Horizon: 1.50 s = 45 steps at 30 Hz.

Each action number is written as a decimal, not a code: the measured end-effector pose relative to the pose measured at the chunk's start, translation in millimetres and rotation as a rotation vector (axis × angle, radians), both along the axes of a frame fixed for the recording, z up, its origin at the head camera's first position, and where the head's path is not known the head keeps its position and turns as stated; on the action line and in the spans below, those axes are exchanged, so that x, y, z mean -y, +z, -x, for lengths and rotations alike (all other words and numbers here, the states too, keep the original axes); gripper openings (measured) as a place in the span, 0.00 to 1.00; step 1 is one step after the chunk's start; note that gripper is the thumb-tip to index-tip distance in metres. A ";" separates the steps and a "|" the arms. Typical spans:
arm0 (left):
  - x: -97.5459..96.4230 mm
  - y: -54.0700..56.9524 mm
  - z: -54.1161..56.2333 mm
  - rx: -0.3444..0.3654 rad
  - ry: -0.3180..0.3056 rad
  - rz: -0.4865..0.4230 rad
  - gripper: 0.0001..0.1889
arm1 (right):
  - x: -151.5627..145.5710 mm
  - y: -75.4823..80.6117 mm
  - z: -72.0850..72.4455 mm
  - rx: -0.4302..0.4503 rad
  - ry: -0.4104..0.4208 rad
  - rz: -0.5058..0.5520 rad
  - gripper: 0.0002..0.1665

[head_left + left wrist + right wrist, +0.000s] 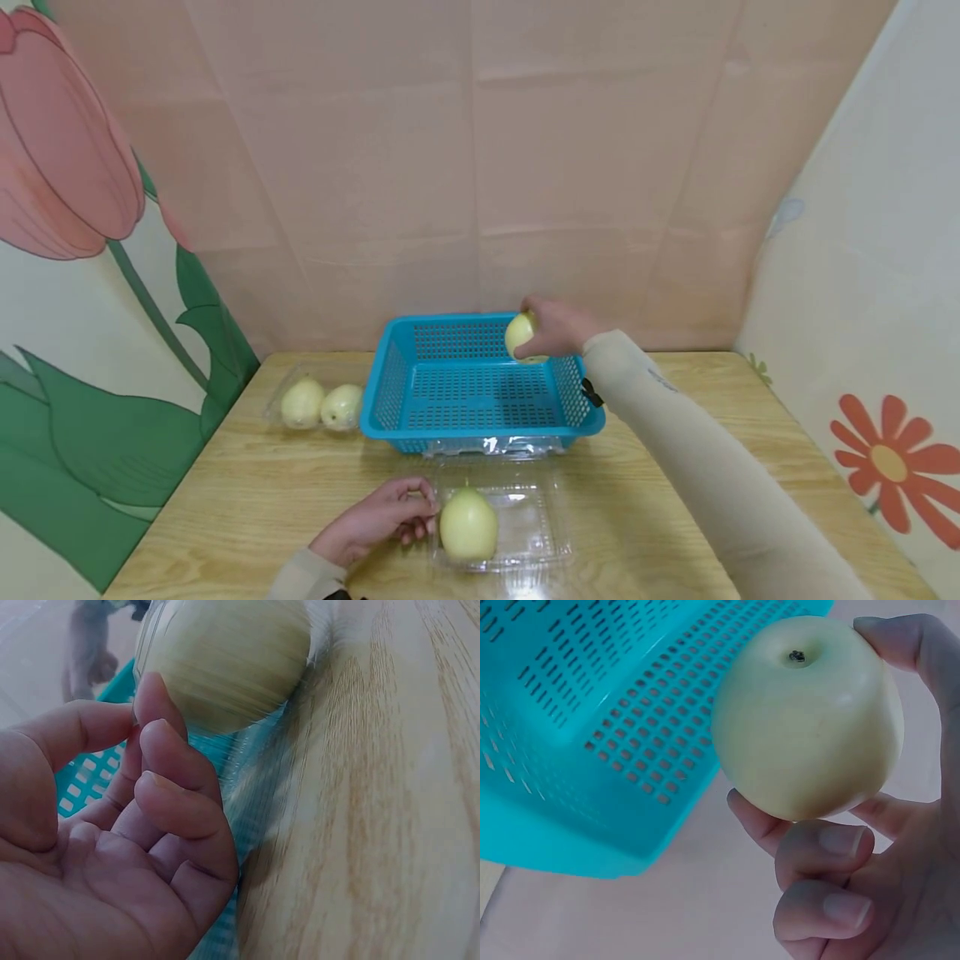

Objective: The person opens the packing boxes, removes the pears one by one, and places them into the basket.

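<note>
My right hand [558, 327] grips a round pale yellow pear [810, 720] by its sides, thumb on one side and fingers on the other. It holds the pear over the back right part of a blue perforated basket [465, 400]. In the right wrist view the dark spot in the pear's hollow faces up. Low in the head view, my left hand [386, 517] pinches the left edge of a clear plastic container [528, 525] between thumb and forefinger. A single pear [468, 525] sits in that container's left half.
Left of the basket, another clear container [273, 402] holds two pears [303, 403]. The front container's raised lid [495, 446] leans by the basket's front wall. The wooden table [660, 517] meets a pink cloth backdrop [480, 167] and flower-printed side walls.
</note>
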<state>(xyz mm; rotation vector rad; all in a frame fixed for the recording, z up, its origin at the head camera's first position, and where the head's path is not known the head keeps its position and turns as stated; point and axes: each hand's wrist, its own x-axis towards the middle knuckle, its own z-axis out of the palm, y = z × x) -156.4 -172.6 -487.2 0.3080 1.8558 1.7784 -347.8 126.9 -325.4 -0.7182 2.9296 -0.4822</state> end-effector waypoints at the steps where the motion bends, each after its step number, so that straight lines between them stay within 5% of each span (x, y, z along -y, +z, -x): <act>1: 0.2 0.1 -0.2 0.001 0.000 -0.003 0.04 | 1.1 -1.4 1.7 0.005 -0.002 -0.008 0.43; 22: -0.2 -0.4 1.1 -0.001 0.001 -0.004 0.04 | 5.7 -39.8 30.4 0.149 -0.124 -0.117 0.44; 33: -0.1 1.9 -0.3 0.014 0.000 -0.010 0.04 | 7.8 -55.4 33.1 0.226 -0.184 -0.132 0.44; 40: 0.7 2.5 -2.2 0.013 0.008 -0.007 0.04 | 6.5 -70.5 35.8 0.237 -0.224 -0.164 0.58; 45: 1.5 2.6 -3.6 0.011 0.014 -0.002 0.03 | 8.2 -80.2 34.9 0.241 -0.223 -0.164 0.57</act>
